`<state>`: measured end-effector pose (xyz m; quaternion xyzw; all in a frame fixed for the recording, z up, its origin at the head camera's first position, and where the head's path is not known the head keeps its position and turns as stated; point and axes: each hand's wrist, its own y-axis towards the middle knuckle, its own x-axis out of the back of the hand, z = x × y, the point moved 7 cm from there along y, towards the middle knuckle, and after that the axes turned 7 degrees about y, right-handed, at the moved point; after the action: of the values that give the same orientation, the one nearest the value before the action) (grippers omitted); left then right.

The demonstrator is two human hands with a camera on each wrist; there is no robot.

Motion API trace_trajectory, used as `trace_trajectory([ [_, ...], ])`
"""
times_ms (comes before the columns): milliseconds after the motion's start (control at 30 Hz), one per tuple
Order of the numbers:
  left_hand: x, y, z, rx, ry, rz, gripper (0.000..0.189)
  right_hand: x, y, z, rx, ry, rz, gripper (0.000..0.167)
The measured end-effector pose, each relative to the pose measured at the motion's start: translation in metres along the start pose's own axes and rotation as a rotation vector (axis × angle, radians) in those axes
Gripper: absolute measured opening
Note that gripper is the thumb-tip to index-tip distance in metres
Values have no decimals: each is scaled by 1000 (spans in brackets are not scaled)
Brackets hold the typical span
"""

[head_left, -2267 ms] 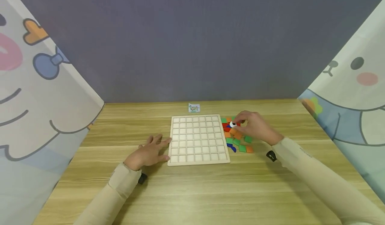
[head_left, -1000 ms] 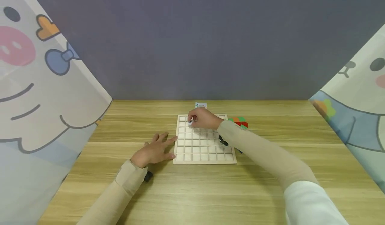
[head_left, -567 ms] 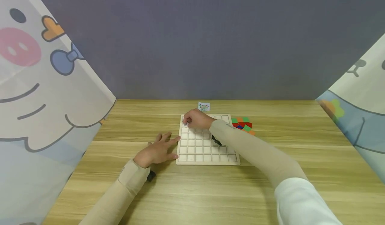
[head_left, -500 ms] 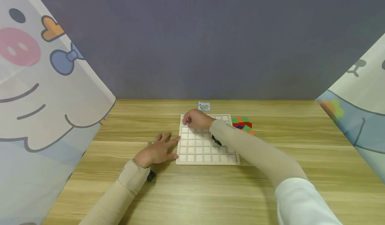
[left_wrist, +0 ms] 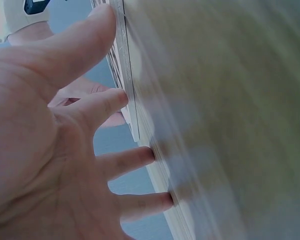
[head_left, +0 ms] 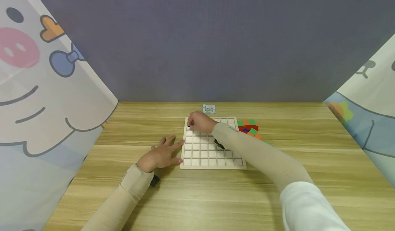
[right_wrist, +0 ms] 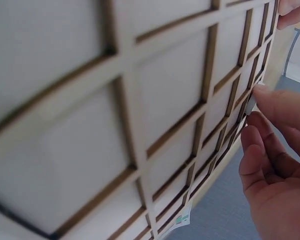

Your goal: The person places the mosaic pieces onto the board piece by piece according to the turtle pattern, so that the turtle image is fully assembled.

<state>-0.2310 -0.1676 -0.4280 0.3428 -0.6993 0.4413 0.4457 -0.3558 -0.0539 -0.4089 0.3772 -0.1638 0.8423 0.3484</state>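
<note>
Right wrist: the piece (right_wrist: 250,104) is seen edge-on, pinched by the right hand (right_wrist: 281,167); it is best squared up before being pressed. Head: it is mostly hidden, but located near the far-left corner of the board (head_left: 213,168). Left wrist: the board's edge is touched by the spread left hand (left_wrist: 67,142).

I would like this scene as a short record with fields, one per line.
Left hand: fingers spread, touching the left edge of the board
Right hand: pinches a small piece, mostly hidden, near the board's far left corner
Board: pale grid, flat on the table
Loose pieces: green, orange, red and blue, right of the board
Card: printed, beyond the board's far edge
</note>
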Motion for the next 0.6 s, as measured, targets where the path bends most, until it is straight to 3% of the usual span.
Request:
trace_trajectory([
  [400, 1, 0, -1, 1, 1, -5, 73, 3, -3, 2, 42, -55, 12, 23],
  [600, 1, -1, -1, -6, 20, -15, 72, 20, -11, -3, 45, -26, -20, 14],
])
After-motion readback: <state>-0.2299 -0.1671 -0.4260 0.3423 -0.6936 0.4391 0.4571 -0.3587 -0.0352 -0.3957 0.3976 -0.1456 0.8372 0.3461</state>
